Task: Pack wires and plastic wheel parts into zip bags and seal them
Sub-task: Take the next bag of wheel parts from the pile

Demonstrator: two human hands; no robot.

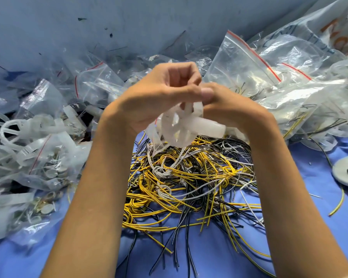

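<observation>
Wires (189,181) in yellow, black and white lie tangled in a loose heap on the blue cloth (209,255), directly below both wrists on my feed. Above that heap the left hand (165,91) is curled tight, its fingers folded in and pinching the top edge of a small zip bag (170,125). The right hand (225,105) meets it knuckle to knuckle, thumb pressed down on the same edge — so both hold the bag in the air, clear of the wires. Inside it I can make out a white plastic wheel part (209,128), its hub pointing right. Whether the strip is closed I cannot tell; the fingers cover it. Filled bags (38,157) are stacked at the left, empty red-striped bags (243,63) at the right, and a grey disc (340,173) sits at the far right edge.
</observation>
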